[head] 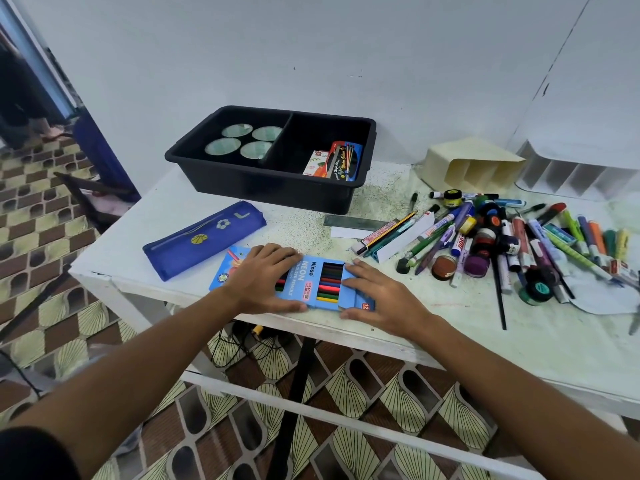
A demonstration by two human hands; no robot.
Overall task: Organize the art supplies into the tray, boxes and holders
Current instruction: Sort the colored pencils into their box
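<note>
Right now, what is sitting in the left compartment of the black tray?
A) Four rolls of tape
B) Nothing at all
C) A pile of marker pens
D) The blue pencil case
A: four rolls of tape lie flat in the left compartment of the black tray, while small boxes occupy the right one.

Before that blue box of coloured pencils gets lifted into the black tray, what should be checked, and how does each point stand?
1. Both hands on the pencil box: ok; left hand and right hand rest on its ends.
2. Firm grip: not ok; fingers lie flat on top.
3. Box flap closed: cannot tell; the right hand covers that end.
4. Room in the black tray: ok; its right compartment holds two boxes with floor bare beside them.
5. Path clear: ok; the blue pouch lies to the left.
</note>
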